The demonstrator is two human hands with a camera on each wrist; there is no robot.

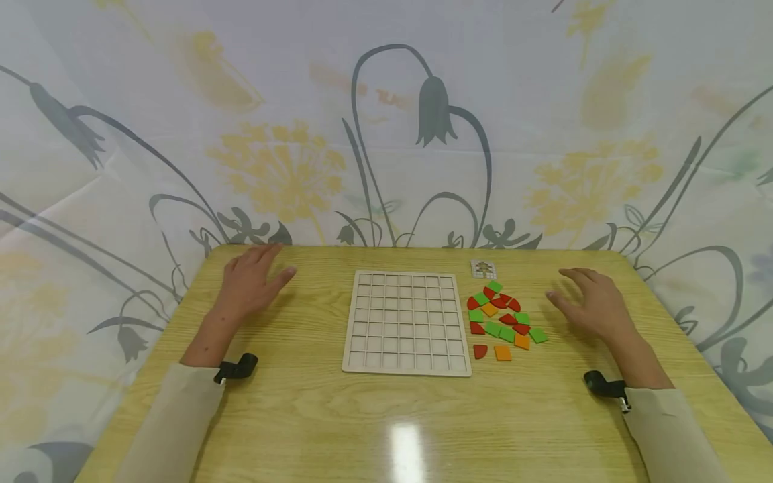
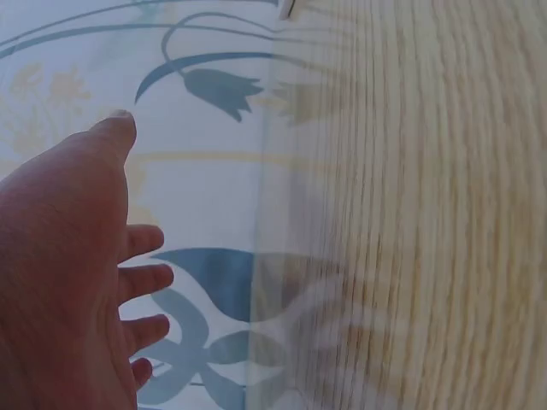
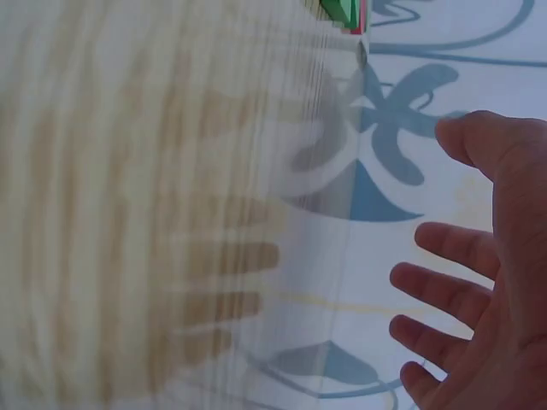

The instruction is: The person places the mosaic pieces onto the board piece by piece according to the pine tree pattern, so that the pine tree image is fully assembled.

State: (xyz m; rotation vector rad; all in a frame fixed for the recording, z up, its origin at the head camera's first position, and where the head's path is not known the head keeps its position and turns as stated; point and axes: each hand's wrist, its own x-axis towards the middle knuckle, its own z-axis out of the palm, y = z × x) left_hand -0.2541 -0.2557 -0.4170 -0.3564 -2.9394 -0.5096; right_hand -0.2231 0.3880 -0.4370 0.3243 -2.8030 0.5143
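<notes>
My left hand (image 1: 249, 285) is over the far left of the table, thumb apart from the fingers and nothing in it. Over on the right, my right hand (image 1: 594, 305) has relaxed, spread fingers and holds nothing; it is nearest to a loose group of pieces. Those pieces are red quarter-rounds (image 1: 480, 351), green squares (image 1: 506, 334) and orange squares (image 1: 502, 353). Between the hands lies a pale wooden grid board (image 1: 407, 374) with bare square cells. A small pattern card (image 1: 484, 269) sits behind the pieces. Both wrist views show the hands with nothing in their fingers.
The wood-grain table (image 1: 314, 422) ends at the back against a flower-printed cloth (image 1: 392, 134). Each wrist carries a small black camera, the left one (image 1: 238, 368) and the right one (image 1: 604, 386). Light glares off the table front.
</notes>
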